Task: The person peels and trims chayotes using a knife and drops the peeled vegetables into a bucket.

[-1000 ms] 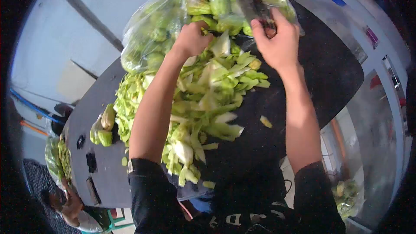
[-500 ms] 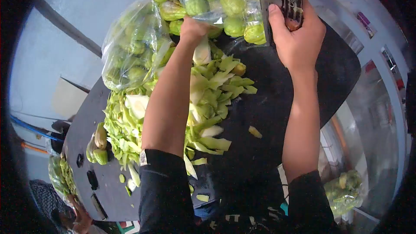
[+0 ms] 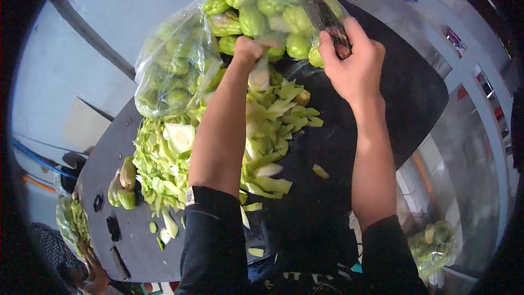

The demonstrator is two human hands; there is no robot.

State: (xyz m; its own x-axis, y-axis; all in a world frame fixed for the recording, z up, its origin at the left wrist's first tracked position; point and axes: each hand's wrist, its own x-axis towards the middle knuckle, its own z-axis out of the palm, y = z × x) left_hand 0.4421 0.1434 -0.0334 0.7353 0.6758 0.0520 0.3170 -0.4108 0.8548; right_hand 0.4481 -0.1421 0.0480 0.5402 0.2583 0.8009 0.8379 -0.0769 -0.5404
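At the far side of the table, a clear plastic bag (image 3: 155, 90) full of green chayotes (image 3: 252, 21) lies with its near side gaping. My left hand (image 3: 252, 50) is closed at that opening, its fingers partly behind the film, seemingly gripping the bag's edge. In my right hand (image 3: 355, 65) is a cleaver (image 3: 308, 3), its dark blade tilted up and to the left across the bag's right part. Below the bag spreads a heap of pale green peelings and cut pieces (image 3: 164, 158), partly covered by my left forearm.
On the dark table (image 3: 327, 207), a few whole chayotes (image 3: 126, 180) sit left of the heap. Small dark objects (image 3: 113, 228) lie near the left edge. Another bag of greens (image 3: 434, 246) is low at the right. Someone's hand (image 3: 95, 278) shows at lower left.
My right hand has moved left and slightly down, turning the cleaver from broad face to nearly edge-on over the bag. My left hand has shifted slightly right and down.
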